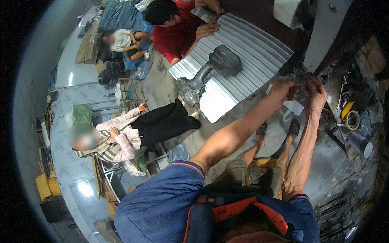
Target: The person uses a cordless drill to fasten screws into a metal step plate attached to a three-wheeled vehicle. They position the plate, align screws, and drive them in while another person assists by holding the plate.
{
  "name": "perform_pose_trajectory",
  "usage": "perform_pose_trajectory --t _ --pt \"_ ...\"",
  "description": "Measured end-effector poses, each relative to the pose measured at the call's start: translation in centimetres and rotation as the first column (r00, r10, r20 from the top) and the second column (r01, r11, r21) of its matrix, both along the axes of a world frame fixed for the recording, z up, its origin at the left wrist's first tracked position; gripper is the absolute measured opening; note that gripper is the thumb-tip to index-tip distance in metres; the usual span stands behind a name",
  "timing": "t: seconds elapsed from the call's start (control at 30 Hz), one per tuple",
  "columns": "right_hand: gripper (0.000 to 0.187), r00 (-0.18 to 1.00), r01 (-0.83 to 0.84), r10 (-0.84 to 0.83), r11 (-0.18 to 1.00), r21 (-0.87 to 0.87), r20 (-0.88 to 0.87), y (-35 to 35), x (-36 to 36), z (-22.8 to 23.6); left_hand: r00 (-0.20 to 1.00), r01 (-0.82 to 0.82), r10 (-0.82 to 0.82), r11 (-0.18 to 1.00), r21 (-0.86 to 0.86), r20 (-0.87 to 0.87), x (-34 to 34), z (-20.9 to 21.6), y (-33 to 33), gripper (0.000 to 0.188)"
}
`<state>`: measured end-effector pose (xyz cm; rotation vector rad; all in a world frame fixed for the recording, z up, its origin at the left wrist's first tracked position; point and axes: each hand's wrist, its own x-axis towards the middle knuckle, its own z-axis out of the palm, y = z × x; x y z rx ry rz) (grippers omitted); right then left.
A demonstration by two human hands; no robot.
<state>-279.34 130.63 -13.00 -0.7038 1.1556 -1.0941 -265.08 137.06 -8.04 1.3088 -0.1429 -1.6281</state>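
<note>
My left hand (285,90) is closed, its fingers curled in a pinch. Close beside it, my right hand (317,93) is also closed, fingertips pressed together. Between the two hands shows a crumpled, see-through piece (300,86) that looks like thin plastic; its exact kind is unclear. Just below them is a small white sheet (294,107). To the left of my hands, a black and grey cordless impact wrench (197,80) lies on a ribbed, silvery metal panel (255,44). Its battery end points toward the far right, its nose toward me.
A co-worker in red (174,30) leans over the panel's far edge, a hand on it. Another person stands left (121,131); one sits farther back (123,42). A pale machine arm (326,34) rises beyond my hands. Spanners (341,95), tape (352,120) and a cylinder (360,145) lie right.
</note>
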Motion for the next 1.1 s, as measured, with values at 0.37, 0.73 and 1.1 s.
perform_pose_trajectory --t 0.37,0.73,1.1 --pt "0.021 0.995 -0.087 0.078 0.984 -0.157 -0.062 -1.2 1.0 1.2 0.987 -0.133 0.137 0.989 -0.058 0.078 -0.8 -0.7 -2.9 0.007" --pt "0.019 0.958 -0.207 0.144 0.946 -0.25 -0.249 0.3 1.0 2.5 0.973 -0.212 0.219 0.972 -0.097 0.068 -1.5 -1.8 -2.5 0.012" --pt "0.018 0.922 -0.302 0.237 0.934 -0.188 -0.306 3.5 0.3 3.5 0.974 -0.217 0.223 0.969 -0.117 0.041 -1.7 -0.8 1.4 0.013"
